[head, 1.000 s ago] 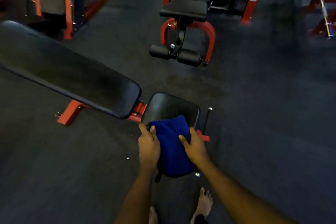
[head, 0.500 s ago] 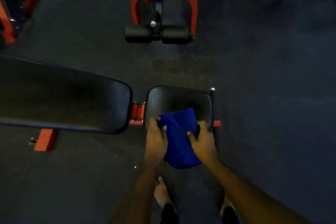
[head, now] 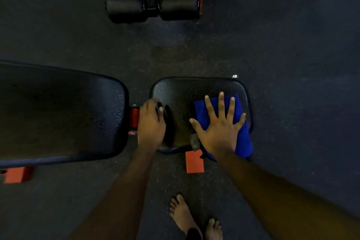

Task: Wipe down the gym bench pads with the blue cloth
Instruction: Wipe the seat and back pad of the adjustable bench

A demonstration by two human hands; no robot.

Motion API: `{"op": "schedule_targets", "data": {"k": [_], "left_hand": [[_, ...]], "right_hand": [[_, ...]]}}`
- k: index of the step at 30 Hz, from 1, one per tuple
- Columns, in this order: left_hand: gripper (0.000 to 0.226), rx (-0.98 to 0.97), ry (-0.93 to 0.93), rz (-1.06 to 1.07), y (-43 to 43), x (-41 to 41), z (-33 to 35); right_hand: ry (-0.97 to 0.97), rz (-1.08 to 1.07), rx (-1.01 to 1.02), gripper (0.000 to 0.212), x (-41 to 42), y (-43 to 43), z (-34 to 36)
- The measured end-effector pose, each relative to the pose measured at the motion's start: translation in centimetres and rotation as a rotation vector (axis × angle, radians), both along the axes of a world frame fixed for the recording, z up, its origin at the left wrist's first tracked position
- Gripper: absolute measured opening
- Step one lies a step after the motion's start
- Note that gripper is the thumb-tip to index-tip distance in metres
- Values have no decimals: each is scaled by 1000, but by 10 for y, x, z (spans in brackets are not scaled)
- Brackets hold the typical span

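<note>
The blue cloth (head: 245,140) lies folded on the right half of the small black seat pad (head: 180,93), its near end hanging over the pad's front edge. My right hand (head: 218,132) presses flat on the cloth, fingers spread. My left hand (head: 151,122) rests on the seat pad's left edge with its fingers curled over it. The long black back pad (head: 58,113) stretches away to the left, separated from the seat by a red hinge bracket (head: 134,117).
Another bench's black foam leg rollers (head: 152,6) and red frame stand on the dark rubber floor beyond the seat. Red frame feet (head: 194,161) stick out under the bench, one at the left (head: 16,174). My bare feet (head: 183,214) stand just in front.
My left hand let go of the cloth and moved to the seat pad's left edge. My right hand slid the cloth to the right side and flattened on it. The view moved closer.
</note>
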State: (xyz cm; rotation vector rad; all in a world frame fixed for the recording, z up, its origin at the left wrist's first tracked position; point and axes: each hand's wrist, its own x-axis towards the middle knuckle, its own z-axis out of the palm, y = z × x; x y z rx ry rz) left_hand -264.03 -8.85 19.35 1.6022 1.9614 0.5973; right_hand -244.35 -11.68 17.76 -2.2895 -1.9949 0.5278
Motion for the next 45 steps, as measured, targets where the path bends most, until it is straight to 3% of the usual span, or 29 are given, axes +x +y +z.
{"op": "schedule_targets", "data": {"k": [4,9,12,14,19,23,27,31,33,36,41,45], "left_hand": [[48,-24,-11,-25,39,-9,-16],[47,-52,-32,-143,88,-17,-27],[43,-109,-220,-52,109,-19,-33],[39,-127,-317,-22,108,-18,-41],[42,-90,-364,60,100,-17,-52],[51,-12,-339,9,105,-21,-70],[71,-64,-436,-40,152,-45,-118],[60,-42,-517,-65,122,-35,-95],[74,-36,-535,-64,132,-39,-103],[95,-21,-515,-74,176,-51,-143],[75,63,-320,-73,117,-31,-88],[62,97,-273,-86,104,-27,-77]], "right_hand": [[-61,-31,84,83,-3,-3,-9],[-94,-28,131,81,-4,-2,-15],[-86,-44,169,79,-3,-1,-18],[-100,-45,211,78,-4,-7,-22],[-113,-28,265,81,-3,-10,-27],[-121,-34,325,85,0,-14,-36],[-87,-33,341,82,2,-10,-35],[-80,-109,450,72,1,-24,-44],[-92,-127,384,71,5,-32,-43],[-75,-150,301,67,14,-33,-36],[-18,-224,181,63,26,27,-18],[-63,-206,219,63,25,10,-28]]}}
